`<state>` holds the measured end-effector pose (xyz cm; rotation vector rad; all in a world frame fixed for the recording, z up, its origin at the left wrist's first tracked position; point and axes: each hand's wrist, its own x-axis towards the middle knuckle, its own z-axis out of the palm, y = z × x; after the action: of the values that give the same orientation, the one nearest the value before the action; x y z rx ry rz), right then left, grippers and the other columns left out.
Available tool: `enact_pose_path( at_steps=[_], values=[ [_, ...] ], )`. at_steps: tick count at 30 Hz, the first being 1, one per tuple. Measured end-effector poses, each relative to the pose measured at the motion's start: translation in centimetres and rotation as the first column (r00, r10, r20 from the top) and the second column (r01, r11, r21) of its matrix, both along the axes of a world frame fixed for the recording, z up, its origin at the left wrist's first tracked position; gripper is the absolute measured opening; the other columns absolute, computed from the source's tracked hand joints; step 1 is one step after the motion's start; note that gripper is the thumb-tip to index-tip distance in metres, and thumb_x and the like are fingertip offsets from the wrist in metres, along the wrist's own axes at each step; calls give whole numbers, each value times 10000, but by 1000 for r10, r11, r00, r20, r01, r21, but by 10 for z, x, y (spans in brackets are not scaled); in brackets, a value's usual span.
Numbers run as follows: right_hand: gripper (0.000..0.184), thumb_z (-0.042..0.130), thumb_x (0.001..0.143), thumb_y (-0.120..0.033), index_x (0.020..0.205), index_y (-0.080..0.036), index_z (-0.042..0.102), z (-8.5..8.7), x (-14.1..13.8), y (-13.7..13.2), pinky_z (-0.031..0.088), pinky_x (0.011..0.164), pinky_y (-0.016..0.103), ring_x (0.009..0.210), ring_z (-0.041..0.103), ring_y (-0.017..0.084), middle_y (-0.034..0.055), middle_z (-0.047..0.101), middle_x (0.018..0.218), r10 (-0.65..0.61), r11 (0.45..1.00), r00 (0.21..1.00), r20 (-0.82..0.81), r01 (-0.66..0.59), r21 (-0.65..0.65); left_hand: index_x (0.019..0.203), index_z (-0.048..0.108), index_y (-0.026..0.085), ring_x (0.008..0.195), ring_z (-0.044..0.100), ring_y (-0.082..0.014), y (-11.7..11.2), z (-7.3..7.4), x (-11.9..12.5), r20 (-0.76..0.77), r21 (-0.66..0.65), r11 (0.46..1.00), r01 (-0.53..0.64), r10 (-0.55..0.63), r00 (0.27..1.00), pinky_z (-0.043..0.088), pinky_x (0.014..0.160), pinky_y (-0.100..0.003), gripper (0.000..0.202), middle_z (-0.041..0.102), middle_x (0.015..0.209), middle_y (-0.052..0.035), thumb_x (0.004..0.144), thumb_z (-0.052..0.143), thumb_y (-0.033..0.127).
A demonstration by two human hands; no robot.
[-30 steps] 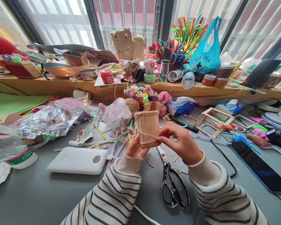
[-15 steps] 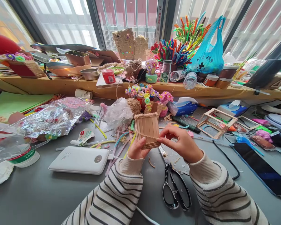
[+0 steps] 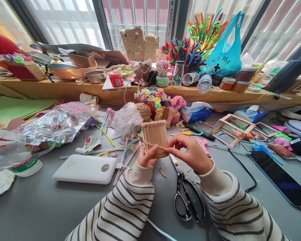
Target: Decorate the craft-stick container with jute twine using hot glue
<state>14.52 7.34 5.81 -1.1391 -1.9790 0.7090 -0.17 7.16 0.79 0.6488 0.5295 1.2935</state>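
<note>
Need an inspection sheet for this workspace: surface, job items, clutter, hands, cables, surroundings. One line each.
Surface: grey tabletop, small scraps near the black-handled scissors.
Job's things: wooden-stick piece, twine bands along top and bottom; loose twine strand crossing its front.
Clutter: power bank, clear plastic wrap, twine ball, phone.
Grip: left hand holds the piece low on its left; right hand pinches the strand at its right edge.
Cables: white cable beside left sleeve; black cable beyond right sleeve.
Surroundings: crowded ledge with pipe cleaners and blue bag; windows behind.
</note>
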Motion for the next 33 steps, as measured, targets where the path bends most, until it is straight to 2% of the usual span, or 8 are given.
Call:
enact_pose_path(
  at_steps=[5,11,15,20,25,29,33],
  values=[
    [180,584,720,-344,704,-164,584,0,3,1,424,560,250,626,507,110,21,578,706,1,1000,1000,0,-1,-10,1106,519,157,955,565,-242,3,-4,0,-19,-33,999,-10,9,1000,438,821,-353,494,649,945,-47,644,646,277],
    [170,579,728,-324,695,-158,581,0,2,0,427,568,247,633,510,110,21,575,698,1,1000,1000,1,-1,-14,1185,439,177,898,589,-231,4,-4,1,-53,-13,1000,-24,24,998,452,791,-351,657,646,919,-41,588,702,259],
    [192,564,739,-347,699,-160,582,3,1,-1,420,562,233,634,509,105,17,577,694,34,999,999,-6,-34,-24,1162,454,163,895,589,-220,2,-2,2,-63,-35,998,-54,52,997,452,801,-338,619,638,934,-50,600,697,250],
    [157,576,736,-306,663,-168,573,4,-7,-9,377,529,230,549,445,91,-4,545,623,-17,994,994,104,5,106,1224,387,195,920,579,-208,2,-4,1,-64,-5,999,-50,49,997,463,783,-298,738,620,976,-44,572,721,293],
    [123,569,743,-270,673,-169,576,3,-15,-16,360,540,238,559,426,100,1,543,634,-9,983,981,196,-27,182,1243,366,211,941,570,-194,0,-5,-1,-46,24,1000,2,-1,999,460,804,-269,634,625,961,-20,678,641,292],
    [119,579,739,-262,668,-167,581,9,-8,-14,358,556,232,561,428,96,-4,539,632,3,986,984,179,-33,164,1237,368,205,907,580,-203,1,1,0,-51,-40,999,-35,33,998,478,757,-284,669,619,970,-37,640,666,253],
    [151,595,723,-317,689,-170,589,12,-2,-14,351,552,230,557,430,98,-13,500,607,-14,984,985,174,-18,179,1234,361,167,895,577,-205,5,2,-1,-32,-119,992,-36,33,999,475,748,-288,749,611,963,-54,575,703,264]
  ],
)
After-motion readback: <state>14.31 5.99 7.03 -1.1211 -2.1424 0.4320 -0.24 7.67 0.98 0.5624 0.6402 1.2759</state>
